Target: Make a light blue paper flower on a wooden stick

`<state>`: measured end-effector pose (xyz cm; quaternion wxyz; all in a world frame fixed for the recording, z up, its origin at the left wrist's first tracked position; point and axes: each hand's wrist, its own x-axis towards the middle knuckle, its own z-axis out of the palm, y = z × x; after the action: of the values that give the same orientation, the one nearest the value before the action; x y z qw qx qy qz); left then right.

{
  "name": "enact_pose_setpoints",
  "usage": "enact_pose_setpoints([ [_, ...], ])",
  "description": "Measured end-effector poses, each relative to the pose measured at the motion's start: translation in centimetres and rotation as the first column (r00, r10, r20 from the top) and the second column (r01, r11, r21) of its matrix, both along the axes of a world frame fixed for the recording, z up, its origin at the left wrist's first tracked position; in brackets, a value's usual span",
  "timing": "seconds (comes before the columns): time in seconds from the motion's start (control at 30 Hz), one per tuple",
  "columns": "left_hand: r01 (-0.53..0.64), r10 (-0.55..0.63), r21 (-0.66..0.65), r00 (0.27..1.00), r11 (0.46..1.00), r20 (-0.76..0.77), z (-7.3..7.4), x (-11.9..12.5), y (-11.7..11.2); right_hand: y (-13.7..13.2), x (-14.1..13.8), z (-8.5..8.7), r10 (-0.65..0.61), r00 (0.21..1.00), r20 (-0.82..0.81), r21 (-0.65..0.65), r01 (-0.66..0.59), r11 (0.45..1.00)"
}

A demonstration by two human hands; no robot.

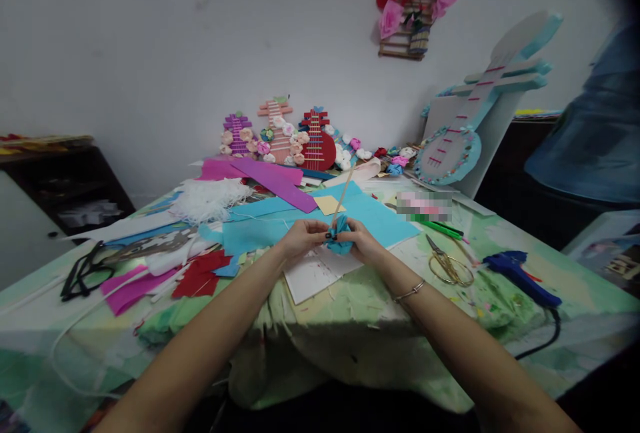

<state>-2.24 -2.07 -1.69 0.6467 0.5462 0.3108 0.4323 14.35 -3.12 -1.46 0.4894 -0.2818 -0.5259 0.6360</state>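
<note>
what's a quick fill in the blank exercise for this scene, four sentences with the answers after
1. The left hand and right hand hold a crumpled piece coloured ____.
2. The person's bracelet is on the ____ arm.
3. The scissors have handles coloured ____.
4. The glue gun has a cord coloured ____.

Missing words: blue; right; gold; black

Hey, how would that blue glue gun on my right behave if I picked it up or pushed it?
The blue glue gun is likely stiff, since it looks like hard plastic. The black cord trailing from it may tug when it's lifted. Pushed, it might drag the wrinkled tablecloth rather than roll, given its long, angular shape.
</note>
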Motion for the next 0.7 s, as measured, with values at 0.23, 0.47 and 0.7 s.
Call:
enact_pose_setpoints([
  [0.23, -0.047, 0.047, 0.014, 0.999, 0.999, -0.012, 0.02, 0.16, -0.11, 0.09, 0.08, -0.08, 0.014, 1.0, 0.017, -0.001, -0.014, 1.0],
  [0.47, -0.022, 0.024, -0.04, 0.999, 0.999, 0.041, -0.01, 0.08, 0.02, -0.13, 0.05, 0.13, 0.006, 1.0, 0.013, -0.006, -0.006, 1.0],
  [0.7, -0.086, 0.086, -0.054, 0.996, 0.995, -0.005, 0.27, 0.01, 0.04, -0.05, 0.18, 0.08, -0.01, 1.0, 0.0, 0.02, 0.01, 1.0],
])
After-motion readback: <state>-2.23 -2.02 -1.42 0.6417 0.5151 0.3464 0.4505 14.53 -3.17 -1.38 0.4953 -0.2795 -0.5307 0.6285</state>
